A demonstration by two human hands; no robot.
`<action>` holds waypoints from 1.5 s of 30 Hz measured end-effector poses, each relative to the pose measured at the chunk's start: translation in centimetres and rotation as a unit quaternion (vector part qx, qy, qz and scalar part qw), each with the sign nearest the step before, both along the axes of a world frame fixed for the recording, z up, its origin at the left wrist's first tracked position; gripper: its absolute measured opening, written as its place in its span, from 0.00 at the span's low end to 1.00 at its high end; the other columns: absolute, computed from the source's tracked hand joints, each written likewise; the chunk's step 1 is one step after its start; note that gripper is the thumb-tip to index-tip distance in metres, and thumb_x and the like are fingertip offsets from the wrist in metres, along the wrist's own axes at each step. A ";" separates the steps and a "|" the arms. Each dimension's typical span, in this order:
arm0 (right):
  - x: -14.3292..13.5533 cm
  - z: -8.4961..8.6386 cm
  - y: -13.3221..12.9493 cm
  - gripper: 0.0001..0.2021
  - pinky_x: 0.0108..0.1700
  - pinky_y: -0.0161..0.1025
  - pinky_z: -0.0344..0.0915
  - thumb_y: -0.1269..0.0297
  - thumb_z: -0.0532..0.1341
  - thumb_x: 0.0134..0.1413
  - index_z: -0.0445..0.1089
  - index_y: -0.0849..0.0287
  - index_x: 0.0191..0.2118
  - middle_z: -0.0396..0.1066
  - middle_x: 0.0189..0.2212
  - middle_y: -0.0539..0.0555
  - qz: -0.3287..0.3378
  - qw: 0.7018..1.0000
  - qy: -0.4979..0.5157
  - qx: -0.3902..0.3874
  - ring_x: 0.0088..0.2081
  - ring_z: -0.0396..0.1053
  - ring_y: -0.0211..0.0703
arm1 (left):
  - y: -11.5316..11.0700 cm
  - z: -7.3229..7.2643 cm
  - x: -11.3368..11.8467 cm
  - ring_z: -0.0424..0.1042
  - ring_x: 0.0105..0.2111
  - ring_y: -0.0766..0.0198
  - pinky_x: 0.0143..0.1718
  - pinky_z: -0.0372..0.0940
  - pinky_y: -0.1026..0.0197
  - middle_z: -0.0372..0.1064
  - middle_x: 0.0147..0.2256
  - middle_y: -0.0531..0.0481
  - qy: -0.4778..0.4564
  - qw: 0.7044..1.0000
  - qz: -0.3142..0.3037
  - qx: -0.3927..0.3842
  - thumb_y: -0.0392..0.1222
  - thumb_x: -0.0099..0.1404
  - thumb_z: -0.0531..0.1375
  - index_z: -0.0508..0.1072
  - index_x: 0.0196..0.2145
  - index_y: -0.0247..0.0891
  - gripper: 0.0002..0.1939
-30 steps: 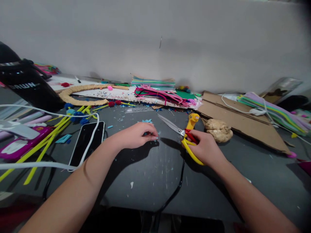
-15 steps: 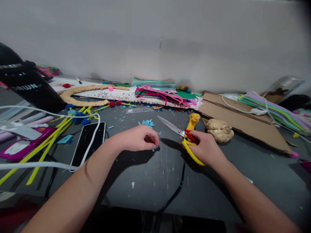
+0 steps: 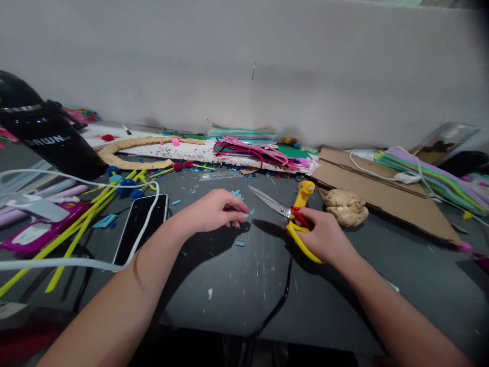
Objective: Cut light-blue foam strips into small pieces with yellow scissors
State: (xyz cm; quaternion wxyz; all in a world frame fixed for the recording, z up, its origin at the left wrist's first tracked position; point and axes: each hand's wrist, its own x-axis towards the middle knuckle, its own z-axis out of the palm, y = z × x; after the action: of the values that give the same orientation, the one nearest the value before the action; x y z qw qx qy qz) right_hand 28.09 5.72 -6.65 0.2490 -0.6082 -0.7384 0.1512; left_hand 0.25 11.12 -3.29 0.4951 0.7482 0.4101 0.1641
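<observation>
My left hand is over the desk with its fingers curled to a pinch, and a tiny pale blue piece seems to show at the fingertips. Behind that hand, partly hidden, lies a small pile of light blue cut pieces. One blue piece lies by itself on the desk just below the fingers. My right hand grips scissors with yellow and red handles; the blades look closed and point up and left. Behind the scissors is a yellow glue gun, its lower part hidden.
Left of my arm are a phone, a white cable, yellow pipe cleaners, a purple tool and a black bottle. To the right are a lumpy beige object and cardboard. Pink pipe cleaners lie behind.
My left hand has lifted slightly and its fingers have shifted up, away from the desk. A blue piece now lies below it. My right hand with the scissors has hardly moved.
</observation>
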 end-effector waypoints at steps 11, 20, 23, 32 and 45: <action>-0.2 0.2 -0.2 0.11 0.26 0.33 0.53 0.57 0.65 0.47 0.68 0.61 0.27 0.58 0.21 0.46 0.000 0.997 0.074 -0.013 0.25 0.54 0.35 | 0.9 0.7 -0.6 0.70 0.25 0.69 0.28 0.67 0.67 0.72 0.27 0.50 -0.136 0.970 0.156 0.124 0.49 0.64 0.62 0.74 0.33 0.33 0.14; -0.1 -0.2 -0.1 0.06 0.27 0.33 0.52 0.63 0.63 0.45 0.67 0.60 0.27 0.59 0.21 0.46 -0.002 1.000 0.031 0.000 0.25 0.54 0.35 | 0.6 0.7 -0.6 0.65 0.23 0.70 0.24 0.60 0.67 0.68 0.24 0.52 -0.083 0.973 0.140 0.167 0.47 0.66 0.58 0.73 0.31 0.34 0.14; -0.2 -0.2 0.0 0.06 0.27 0.33 0.53 0.63 0.62 0.45 0.68 0.60 0.28 0.60 0.21 0.47 0.001 0.999 0.033 -0.002 0.25 0.55 0.36 | 0.6 0.5 -0.7 0.63 0.22 0.70 0.23 0.58 0.67 0.65 0.23 0.53 -0.074 0.973 0.131 0.175 0.46 0.66 0.58 0.72 0.29 0.34 0.13; 0.0 -0.8 0.0 0.07 0.28 0.34 0.54 0.63 0.62 0.44 0.71 0.60 0.31 0.62 0.22 0.48 0.006 0.999 0.039 0.000 0.25 0.57 0.37 | 0.0 1.1 -0.5 0.59 0.21 0.71 0.23 0.54 0.65 0.62 0.20 0.54 -0.082 0.983 0.102 0.131 0.45 0.68 0.55 0.67 0.24 0.35 0.17; -0.2 -0.5 -0.1 0.06 0.28 0.34 0.54 0.63 0.62 0.45 0.72 0.60 0.30 0.61 0.21 0.47 0.015 1.000 0.026 0.002 0.25 0.57 0.37 | 0.0 1.1 -0.3 0.58 0.21 0.71 0.23 0.53 0.65 0.60 0.20 0.55 -0.066 0.983 0.100 0.139 0.46 0.69 0.54 0.65 0.23 0.35 0.18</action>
State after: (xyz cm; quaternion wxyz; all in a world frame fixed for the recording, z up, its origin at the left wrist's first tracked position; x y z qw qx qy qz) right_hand 27.92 5.67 -7.20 0.2670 -0.5925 -0.7410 0.1688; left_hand -0.07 11.14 -2.22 0.3930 0.7528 0.4224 0.3169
